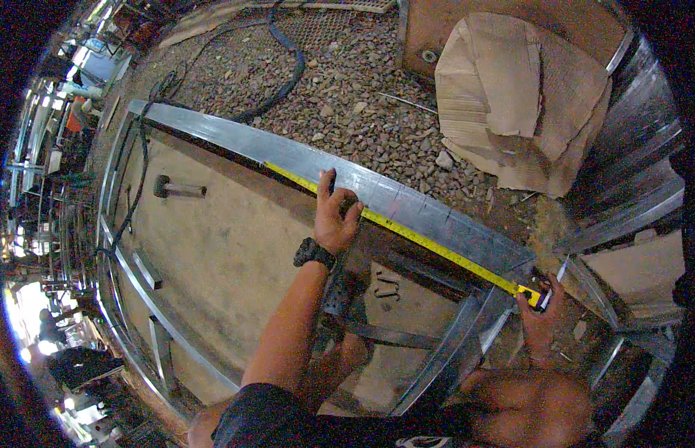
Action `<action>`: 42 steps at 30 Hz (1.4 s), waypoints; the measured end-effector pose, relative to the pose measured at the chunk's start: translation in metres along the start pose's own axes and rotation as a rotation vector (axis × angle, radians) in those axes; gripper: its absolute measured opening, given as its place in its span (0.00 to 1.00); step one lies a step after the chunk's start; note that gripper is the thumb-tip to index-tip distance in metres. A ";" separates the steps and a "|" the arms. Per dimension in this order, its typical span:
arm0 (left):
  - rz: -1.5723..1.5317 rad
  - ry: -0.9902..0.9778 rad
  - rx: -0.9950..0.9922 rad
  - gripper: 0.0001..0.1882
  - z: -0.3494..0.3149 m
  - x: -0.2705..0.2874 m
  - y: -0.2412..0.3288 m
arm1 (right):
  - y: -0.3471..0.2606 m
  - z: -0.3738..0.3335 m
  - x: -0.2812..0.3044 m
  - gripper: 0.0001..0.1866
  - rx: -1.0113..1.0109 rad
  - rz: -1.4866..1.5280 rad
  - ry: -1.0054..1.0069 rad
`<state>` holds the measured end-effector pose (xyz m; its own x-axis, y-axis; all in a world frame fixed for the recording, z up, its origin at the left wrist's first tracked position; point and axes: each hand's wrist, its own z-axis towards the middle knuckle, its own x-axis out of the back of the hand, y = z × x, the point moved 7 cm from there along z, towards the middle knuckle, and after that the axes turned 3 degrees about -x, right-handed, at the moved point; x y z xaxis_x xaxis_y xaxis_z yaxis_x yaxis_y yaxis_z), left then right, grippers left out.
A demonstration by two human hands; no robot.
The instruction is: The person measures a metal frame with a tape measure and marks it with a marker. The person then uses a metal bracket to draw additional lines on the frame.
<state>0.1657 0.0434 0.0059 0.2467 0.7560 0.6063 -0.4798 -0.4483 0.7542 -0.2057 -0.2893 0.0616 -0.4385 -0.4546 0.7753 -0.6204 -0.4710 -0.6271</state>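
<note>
A yellow tape measure blade (429,249) lies stretched along the near edge of a long silver metal beam (392,196). My left hand (337,218), with a dark band at the wrist, holds the blade against the beam partway along; one finger reaches up onto the metal and the others curl. At the beam's right end, my right hand (543,317) is closed around the yellow-and-black tape measure case (530,296). A thin, pale pointed piece shows by the right fingers; I cannot tell whether it is held. Several dark marks cross the beam between the hands.
Inside the metal frame, a hammer (182,188) and bent metal hooks (387,285) lie on a brown board (213,261). Beyond the beam are gravel (370,134), a dark hose (297,67) and torn cardboard (504,82). Corrugated metal sheet (624,149) stands at right.
</note>
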 end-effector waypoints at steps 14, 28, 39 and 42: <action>-0.008 0.003 0.009 0.09 0.001 -0.007 -0.009 | -0.061 0.020 0.037 0.25 0.313 0.155 0.308; 0.081 -0.008 -0.030 0.10 0.002 -0.001 -0.003 | -0.156 0.068 -0.143 0.11 -0.145 0.875 -0.400; 0.005 0.042 -0.023 0.08 -0.001 -0.002 -0.006 | -0.169 0.062 -0.164 0.10 0.367 0.485 -0.225; 0.012 0.033 -0.020 0.08 0.001 -0.003 -0.006 | -0.163 0.062 -0.170 0.12 0.370 0.469 -0.220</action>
<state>0.1691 0.0434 0.0002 0.2133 0.7659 0.6065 -0.4994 -0.4481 0.7415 0.0106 -0.1825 0.0279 -0.4410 -0.8022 0.4025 -0.1120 -0.3958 -0.9115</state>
